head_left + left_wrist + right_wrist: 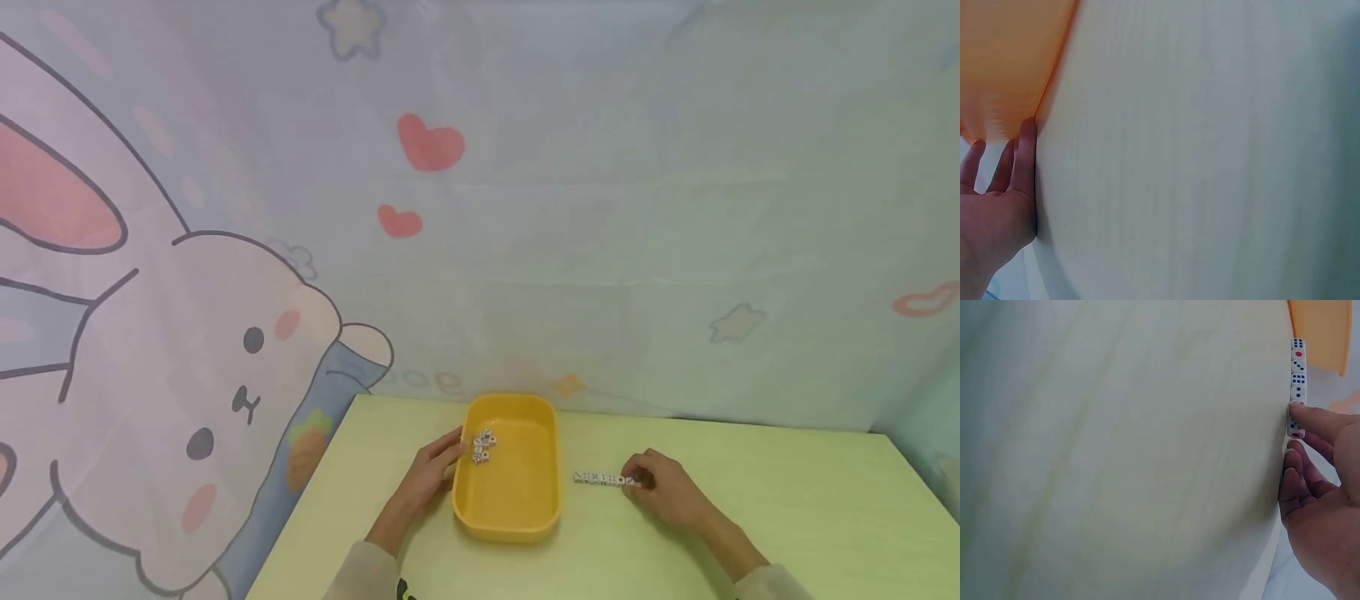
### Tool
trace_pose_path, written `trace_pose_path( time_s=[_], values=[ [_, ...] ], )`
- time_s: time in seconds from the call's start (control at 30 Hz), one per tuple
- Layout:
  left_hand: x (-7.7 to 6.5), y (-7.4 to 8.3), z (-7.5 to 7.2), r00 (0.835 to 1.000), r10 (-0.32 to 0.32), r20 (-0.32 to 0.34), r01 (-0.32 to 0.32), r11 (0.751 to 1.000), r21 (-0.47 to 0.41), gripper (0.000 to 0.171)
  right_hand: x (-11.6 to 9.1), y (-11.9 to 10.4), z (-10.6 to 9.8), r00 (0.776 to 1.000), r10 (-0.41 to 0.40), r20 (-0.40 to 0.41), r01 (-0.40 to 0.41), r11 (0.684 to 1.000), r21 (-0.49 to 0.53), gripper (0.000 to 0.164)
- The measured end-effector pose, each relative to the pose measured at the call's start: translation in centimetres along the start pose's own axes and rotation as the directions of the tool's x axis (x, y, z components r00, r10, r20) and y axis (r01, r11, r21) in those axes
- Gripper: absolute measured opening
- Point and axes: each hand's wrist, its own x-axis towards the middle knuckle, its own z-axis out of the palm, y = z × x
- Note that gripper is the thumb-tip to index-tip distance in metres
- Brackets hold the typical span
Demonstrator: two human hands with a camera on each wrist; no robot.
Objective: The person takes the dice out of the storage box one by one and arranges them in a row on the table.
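Observation:
A straight row of several white dice (pixel 603 478) lies on the table to the right of a yellow tray (pixel 507 533). At the row's right end, my right hand (pixel 666 490) pinches a die between thumb and forefinger. The thumb (pixel 1319 420) lies across the near faces of the end dice (pixel 1296 427) in the right wrist view, the other fingers curled beside them. My left hand (pixel 429 477) rests at the tray's left side, fingertips touching its wall. In the left wrist view, the left fingers (pixel 1024 153) are extended against the tray (pixel 1007 62). More loose dice (pixel 483 446) sit inside the tray's left part.
The pale wood-grained table (pixel 787 500) ends at the back against a hanging cloth (pixel 570 250) printed with a rabbit, hearts and stars. A small dark object (pixel 405 590) shows at the bottom edge, near the left sleeve (pixel 367 571).

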Motion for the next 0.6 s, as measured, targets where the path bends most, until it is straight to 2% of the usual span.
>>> trace_pose_path(
  time_s=[0.17,0.3,0.43,0.6],
  values=[
    [0.1,0.0,-0.1,1.0,0.002,-0.005,-0.002,1.0,0.006,0.055,0.4,-0.7,-0.6,1.0,0.027,-0.014,-0.027,1.0,-0.012,0.015],
    [0.3,0.0,0.1,1.0,0.002,-0.011,-0.001,1.0,0.016,0.055,1.2,-1.9,-0.7,0.992,0.037,-0.117,-0.04,0.999,-0.025,0.015],
    [0.1,-0.1,0.1,1.0,-0.001,-0.013,0.001,1.0,0.004,0.055,2.6,-4.6,0.4,0.974,-0.017,-0.226,0.021,1.0,0.016,0.013],
    [0.2,-0.1,0.1,1.0,0.005,-0.014,-0.005,1.0,0.006,0.055,5.3,-8.7,2.4,0.965,-0.074,-0.252,0.097,0.992,0.077,0.016]
  ],
)
